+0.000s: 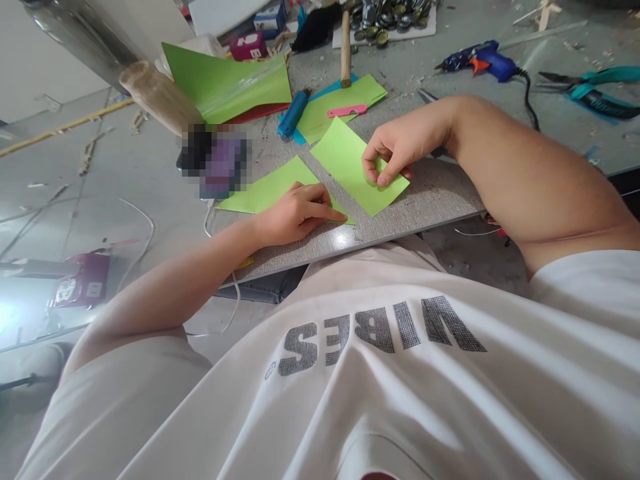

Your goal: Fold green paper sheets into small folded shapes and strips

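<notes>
A bright green sheet of paper (277,183) lies slanted on the grey work board near its front edge. My left hand (300,212) rests on it, one finger stretched to the sheet's right corner. Just to the right is a second green paper piece (345,157), separated from the first by a narrow gap. My right hand (393,150) pinches this piece between thumb and curled fingers near its right side. Beyond the papers lie a pink craft knife (347,111) and a blue tool (293,115), its kind unclear, partly over another green sheet (369,93).
A larger curved green sheet (225,83) stands at the back left beside a wooden cylinder (160,97). A wooden handle (346,50) and bottle caps (395,17) are behind. To the right are a blue glue gun (487,60) and teal-handled pliers (600,90).
</notes>
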The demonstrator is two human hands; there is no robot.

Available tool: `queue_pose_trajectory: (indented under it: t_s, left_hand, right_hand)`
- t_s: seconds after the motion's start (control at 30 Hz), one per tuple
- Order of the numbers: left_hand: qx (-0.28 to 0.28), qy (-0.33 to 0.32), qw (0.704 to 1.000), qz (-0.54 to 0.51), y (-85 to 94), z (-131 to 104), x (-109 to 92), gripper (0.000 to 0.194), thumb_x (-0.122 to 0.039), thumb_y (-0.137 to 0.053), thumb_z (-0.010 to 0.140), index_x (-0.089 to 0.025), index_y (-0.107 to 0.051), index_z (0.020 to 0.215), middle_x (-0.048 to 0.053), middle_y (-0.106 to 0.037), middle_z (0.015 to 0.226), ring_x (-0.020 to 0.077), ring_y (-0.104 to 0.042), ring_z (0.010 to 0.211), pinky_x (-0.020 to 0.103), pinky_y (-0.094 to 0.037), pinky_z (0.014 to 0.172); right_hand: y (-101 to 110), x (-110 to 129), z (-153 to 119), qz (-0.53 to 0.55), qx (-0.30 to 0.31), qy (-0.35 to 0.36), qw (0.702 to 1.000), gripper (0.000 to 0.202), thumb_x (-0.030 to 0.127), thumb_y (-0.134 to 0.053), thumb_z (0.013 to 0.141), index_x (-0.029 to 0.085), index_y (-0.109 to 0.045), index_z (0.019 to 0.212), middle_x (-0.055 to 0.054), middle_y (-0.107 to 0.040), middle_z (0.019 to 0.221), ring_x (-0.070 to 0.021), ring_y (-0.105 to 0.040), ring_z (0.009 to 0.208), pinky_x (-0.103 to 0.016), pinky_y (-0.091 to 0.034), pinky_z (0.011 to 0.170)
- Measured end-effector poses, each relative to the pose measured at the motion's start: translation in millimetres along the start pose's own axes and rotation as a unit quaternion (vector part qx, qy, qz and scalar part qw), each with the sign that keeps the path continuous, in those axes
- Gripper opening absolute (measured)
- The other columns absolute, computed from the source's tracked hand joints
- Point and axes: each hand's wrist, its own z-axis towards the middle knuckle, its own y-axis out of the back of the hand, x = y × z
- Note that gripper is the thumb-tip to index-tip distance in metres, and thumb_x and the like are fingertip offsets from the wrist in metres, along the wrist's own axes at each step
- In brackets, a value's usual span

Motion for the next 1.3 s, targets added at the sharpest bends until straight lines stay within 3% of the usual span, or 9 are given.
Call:
queue_pose_trajectory:
  t_s: [0.1,0.23,0.4,0.53,0.63,0.8,0.97,1.13,1.3]
  left_hand:
    - [0.002,0.020,1.000,-0.015,8.0,-2,-5,0.039,-0.034,-0.061,0.122,-0.031,-0.096,0.139,0.013,-0.081,0.121,0.0304,-0.080,0.114,0.047,-0.060,0.110]
    - [0.017,0.131,0.990,-0.046,25.3,5,-15,0.037,-0.047,-0.070,0.113,-0.024,-0.095,0.129,0.010,-0.083,0.120,0.0244,-0.077,0.099,0.036,-0.062,0.091]
    - [-0.018,0.307,0.949,0.066,37.7,63,-9,0.032,-0.043,-0.073,0.111,-0.023,-0.082,0.088,0.004,-0.075,0.081,0.0225,-0.067,0.077,0.037,-0.052,0.081]
    - [-0.138,0.353,0.914,0.144,45.8,130,20,0.026,-0.034,-0.065,0.117,-0.021,-0.087,0.115,0.013,-0.088,0.108,0.0306,-0.078,0.099,0.040,-0.057,0.088]
    - [-0.148,0.324,0.919,0.168,49.7,157,43,0.039,-0.026,-0.062,0.116,-0.018,-0.083,0.148,0.019,-0.085,0.148,0.0342,-0.080,0.134,0.045,-0.059,0.116]
    - [-0.083,0.288,0.937,0.176,42.3,158,72,0.043,-0.037,-0.071,0.117,-0.024,-0.085,0.155,0.018,-0.080,0.163,0.0425,-0.068,0.162,0.059,-0.047,0.136]
    - [-0.046,0.305,0.931,0.194,37.7,161,77,0.042,-0.029,-0.055,0.123,-0.023,-0.086,0.151,0.022,-0.079,0.162,0.0433,-0.065,0.164,0.066,-0.039,0.141]
    - [-0.046,0.379,0.902,0.203,42.6,162,73,0.053,-0.010,-0.048,0.117,-0.014,-0.080,0.158,0.032,-0.069,0.170,0.0457,-0.063,0.166,0.070,-0.046,0.138]
    - [-0.090,0.470,0.857,0.190,53.1,150,84,0.052,-0.032,-0.049,0.128,-0.013,-0.068,0.172,0.037,-0.055,0.184,0.0531,-0.060,0.168,0.072,-0.059,0.128]
  right_hand:
    - [10,-9,-4,0.057,-0.108,0.042,0.992,0.032,0.042,-0.109,0.105,0.018,-0.088,0.109,0.003,-0.082,0.081,-0.0140,-0.080,0.073,-0.023,-0.058,0.072]
    - [17,-10,-5,0.139,-0.323,0.100,0.931,0.015,0.018,-0.084,0.123,0.013,-0.082,0.109,0.001,-0.085,0.082,-0.0088,-0.082,0.071,-0.017,-0.055,0.069]
    - [16,-9,10,0.179,-0.485,0.067,0.854,0.023,0.004,-0.087,0.111,0.017,-0.082,0.094,0.004,-0.072,0.064,-0.0157,-0.075,0.056,-0.025,-0.061,0.064]
    - [12,-7,13,0.127,-0.527,0.080,0.836,0.027,-0.003,-0.081,0.107,0.018,-0.081,0.090,0.006,-0.066,0.060,-0.0168,-0.074,0.054,-0.026,-0.057,0.063]
    - [11,-3,8,0.126,-0.537,0.057,0.832,0.028,-0.004,-0.073,0.108,0.018,-0.081,0.092,0.007,-0.067,0.062,-0.0173,-0.077,0.058,-0.028,-0.062,0.073]
    - [15,-7,4,0.077,-0.553,0.016,0.829,0.019,0.005,-0.074,0.110,0.016,-0.088,0.103,0.002,-0.072,0.066,-0.0227,-0.081,0.072,-0.036,-0.065,0.091]
    - [15,-11,11,0.055,-0.585,0.008,0.809,0.016,0.009,-0.078,0.104,0.016,-0.092,0.105,-0.012,-0.093,0.107,-0.0300,-0.085,0.104,-0.044,-0.064,0.109]
    - [6,-1,16,0.083,-0.571,-0.006,0.817,0.014,0.012,-0.079,0.102,0.018,-0.090,0.097,-0.013,-0.095,0.112,-0.0331,-0.086,0.109,-0.047,-0.063,0.112]
    - [2,7,27,0.147,-0.550,0.001,0.822,0.014,0.010,-0.080,0.100,0.020,-0.088,0.096,-0.009,-0.093,0.105,-0.0316,-0.088,0.112,-0.046,-0.065,0.115]
